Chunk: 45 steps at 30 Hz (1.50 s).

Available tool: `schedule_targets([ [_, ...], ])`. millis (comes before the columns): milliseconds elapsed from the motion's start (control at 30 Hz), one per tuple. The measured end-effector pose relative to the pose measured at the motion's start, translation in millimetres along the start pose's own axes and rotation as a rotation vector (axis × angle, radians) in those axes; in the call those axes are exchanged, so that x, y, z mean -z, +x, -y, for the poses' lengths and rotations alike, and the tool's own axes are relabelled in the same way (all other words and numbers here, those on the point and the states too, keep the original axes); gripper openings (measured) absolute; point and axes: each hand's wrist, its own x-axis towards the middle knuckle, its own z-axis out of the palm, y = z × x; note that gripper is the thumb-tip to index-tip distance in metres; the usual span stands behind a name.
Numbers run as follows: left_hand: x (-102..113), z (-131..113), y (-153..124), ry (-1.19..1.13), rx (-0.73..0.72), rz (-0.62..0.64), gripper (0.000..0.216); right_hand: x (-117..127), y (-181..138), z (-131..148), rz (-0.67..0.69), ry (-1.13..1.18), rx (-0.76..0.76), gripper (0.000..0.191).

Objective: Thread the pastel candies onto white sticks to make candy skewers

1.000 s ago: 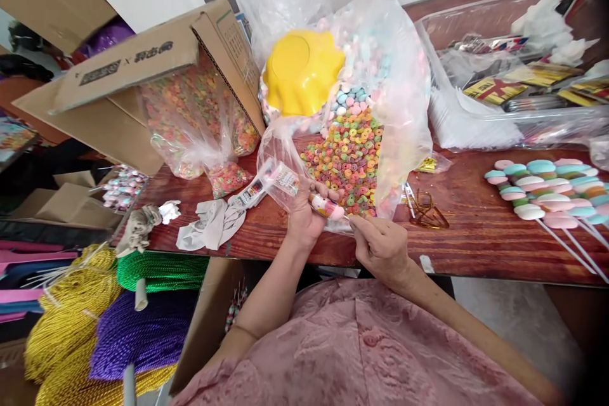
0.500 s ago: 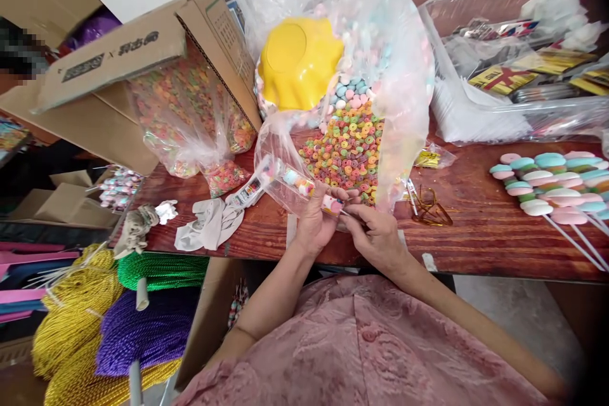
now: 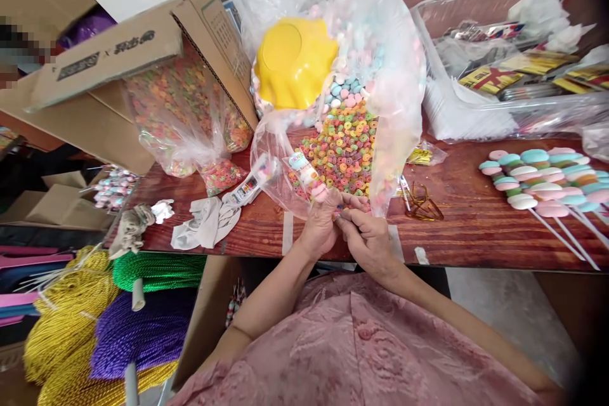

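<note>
One candy skewer (image 3: 307,170) already sat in a clear wrapper over the table (image 3: 457,241), gripped low by the left hand (image 3: 321,227), while the right hand (image 3: 368,238) pinched at its bottom end, where work looked unfinished. At right lay a cluster of skewers (image 3: 547,181), apparently unwrapped and too overlapped to count. One yellow bowl (image 3: 295,63) rested upturned on one candy bag (image 3: 394,70).

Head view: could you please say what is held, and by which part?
The left hand holds wrapped candy by its near end; the right hand perhaps pinches there.
</note>
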Motion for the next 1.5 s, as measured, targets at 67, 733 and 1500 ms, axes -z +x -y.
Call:
schedule_targets([
  [67, -2.1, 3.0, -1.6, 0.049, -0.014, 0.045, 0.043, -2.4, 0.7, 2.7, -0.027, -0.006, 0.04, 0.026],
  [733, 10.1, -12.3, -37.4, 0.307, 0.778, 0.669, 0.038, 67.0, 64.9, 8.5, 0.802, -0.445, 0.829, 0.026],
  [1500, 41.5, -12.0, -43.2, 1.852, -0.547, 0.514, 0.026, 49.3, 78.6, 25.7, 1.357, -0.398, -0.227, 0.014],
])
